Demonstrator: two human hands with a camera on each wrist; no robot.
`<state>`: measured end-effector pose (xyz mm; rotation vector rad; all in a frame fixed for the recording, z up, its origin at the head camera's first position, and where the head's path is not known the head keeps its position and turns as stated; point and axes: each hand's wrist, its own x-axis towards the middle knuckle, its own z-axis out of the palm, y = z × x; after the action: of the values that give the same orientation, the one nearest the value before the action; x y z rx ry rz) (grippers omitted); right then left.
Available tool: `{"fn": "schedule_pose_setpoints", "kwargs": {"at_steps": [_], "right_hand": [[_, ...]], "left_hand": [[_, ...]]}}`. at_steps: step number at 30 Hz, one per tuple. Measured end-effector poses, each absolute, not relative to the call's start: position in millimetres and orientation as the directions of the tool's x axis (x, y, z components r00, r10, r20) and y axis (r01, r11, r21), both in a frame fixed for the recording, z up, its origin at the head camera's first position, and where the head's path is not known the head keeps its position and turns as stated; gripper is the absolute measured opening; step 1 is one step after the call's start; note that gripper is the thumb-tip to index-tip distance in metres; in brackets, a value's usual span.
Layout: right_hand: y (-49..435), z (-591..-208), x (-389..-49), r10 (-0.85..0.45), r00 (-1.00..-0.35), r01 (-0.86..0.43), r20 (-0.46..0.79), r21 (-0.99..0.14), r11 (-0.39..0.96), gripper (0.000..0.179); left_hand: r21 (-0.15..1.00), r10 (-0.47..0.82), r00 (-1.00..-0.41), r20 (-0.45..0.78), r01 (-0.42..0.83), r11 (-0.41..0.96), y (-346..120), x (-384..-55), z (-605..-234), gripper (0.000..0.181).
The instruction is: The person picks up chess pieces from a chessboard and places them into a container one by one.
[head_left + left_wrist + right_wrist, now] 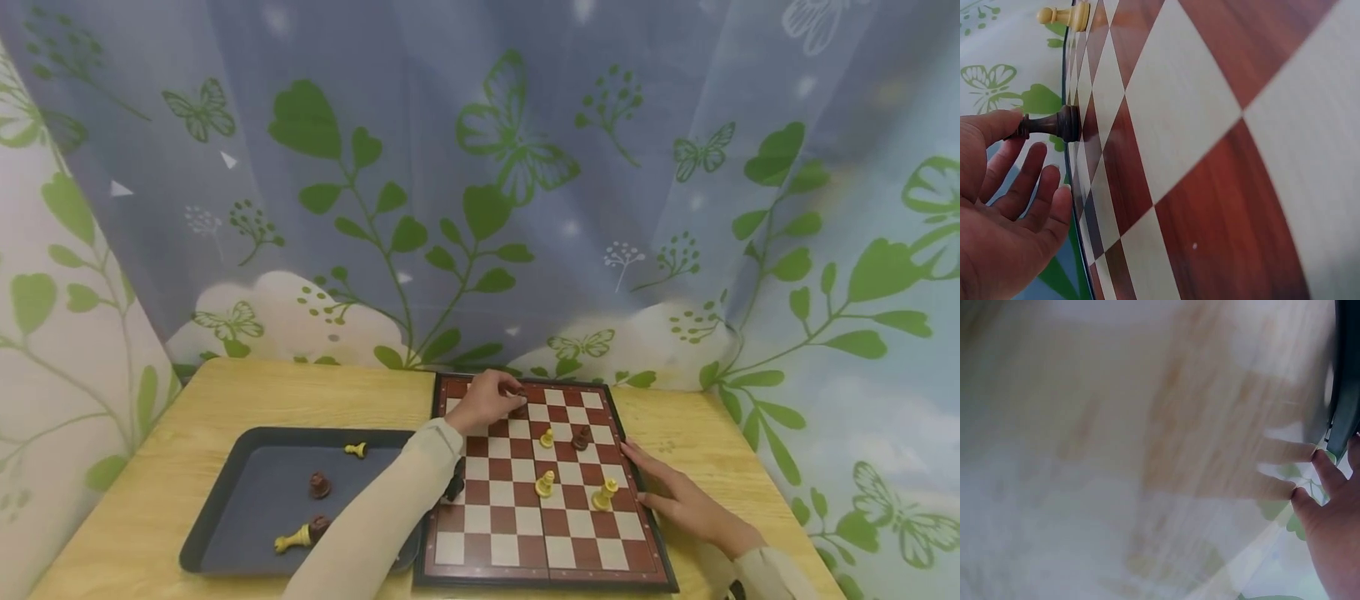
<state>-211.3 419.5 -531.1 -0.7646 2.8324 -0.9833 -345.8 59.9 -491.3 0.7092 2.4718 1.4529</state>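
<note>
My left hand (pixel 487 402) is over the far side of the chessboard (pixel 504 550). Its thumb and index finger pinch the top of a dark chess piece (pixel 1054 125), whose base stands on or just above a square; I cannot tell which. The other fingers are spread loosely. A yellow pawn (pixel 1066 16) stands beyond it in the left wrist view. At the board's right edge, my right hand (pixel 686 500) rests with extended fingers; in the right wrist view, fingertips (pixel 1317 456) touch the table beside the dark board rim (pixel 1346 381).
Yellow pieces (pixel 545 483) (pixel 604 495) and a dark piece (pixel 581 437) stand on the board's right half. Left of it, a dark grey tray (pixel 247 500) holds a yellow pawn (pixel 356 450), a dark piece (pixel 319 485) and other pieces. A printed curtain (pixel 420 167) hangs behind the table.
</note>
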Motion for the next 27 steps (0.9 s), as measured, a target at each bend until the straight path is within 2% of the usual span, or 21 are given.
{"fn": "schedule_pose_setpoints", "kwargs": {"at_steps": [6,12,20,27], "right_hand": [[417,-535,-217,-0.478,-0.869,-0.452,0.126,-0.592,0.667,0.067],[418,-536,-216,-0.455,-0.885,-0.422,0.097,-0.579,0.697,0.067],[415,-532,-217,-0.439,-0.894,-0.408,0.092,-0.574,0.710,0.068],[422,-535,-211,-0.424,-0.903,-0.389,0.078,-0.571,0.723,0.068]], "left_hand": [[0.852,0.483,-0.865,0.133,0.349,0.391,57,-345,-489,0.025],[0.862,0.458,-0.882,0.108,0.313,0.399,60,-344,-491,0.026],[0.866,0.418,-0.874,0.248,0.393,0.308,57,-342,-485,0.023],[0.883,0.441,-0.870,0.222,0.371,0.288,51,-334,-477,0.027]]}}
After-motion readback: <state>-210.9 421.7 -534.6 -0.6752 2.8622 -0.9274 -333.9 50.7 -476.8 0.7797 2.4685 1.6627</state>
